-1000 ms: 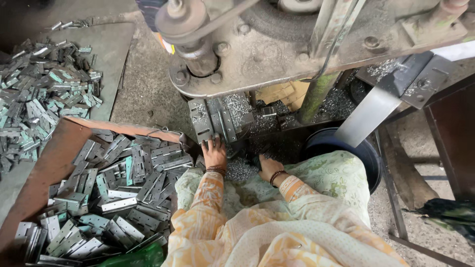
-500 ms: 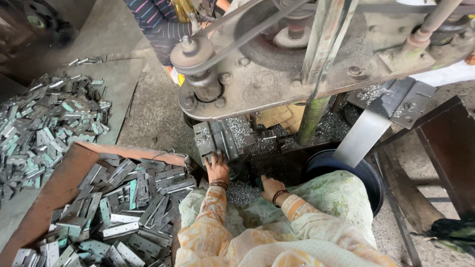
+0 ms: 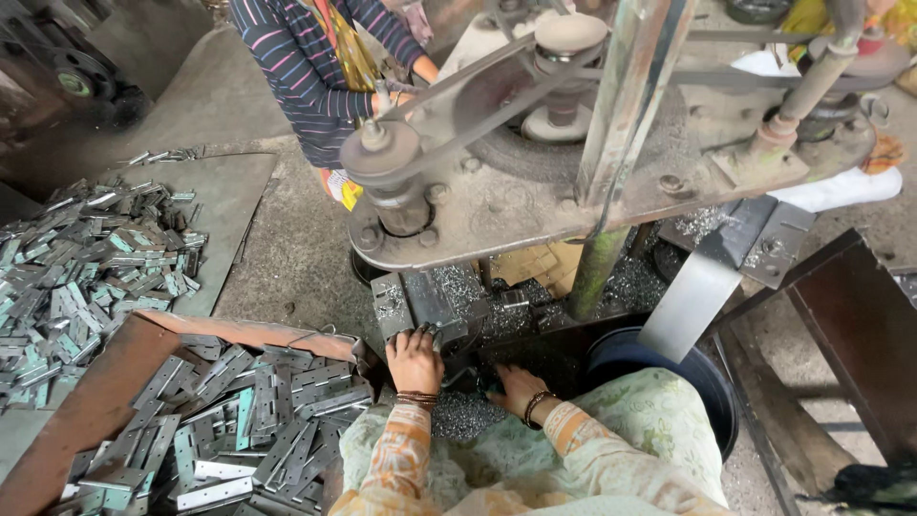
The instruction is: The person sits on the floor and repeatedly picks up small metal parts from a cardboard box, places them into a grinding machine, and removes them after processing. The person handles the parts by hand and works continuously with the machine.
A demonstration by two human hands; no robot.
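Both hands worked at the press base: the left hand (image 3: 414, 360) closed its fingers over a metal block (image 3: 420, 304) lying straight ahead, long axis pointing away. The right hand (image 3: 516, 387) rested low in shavings (image 3: 458, 416), its fingers hidden, grip unclear.

- Soft, even daylight — no hard shadows, no glare.
- Dim under the machine (image 3: 592, 182), where detail sinks into dark.
- Sharp at centre; wide-angle bending at the edges, corners slightly darker — mild motion softness.
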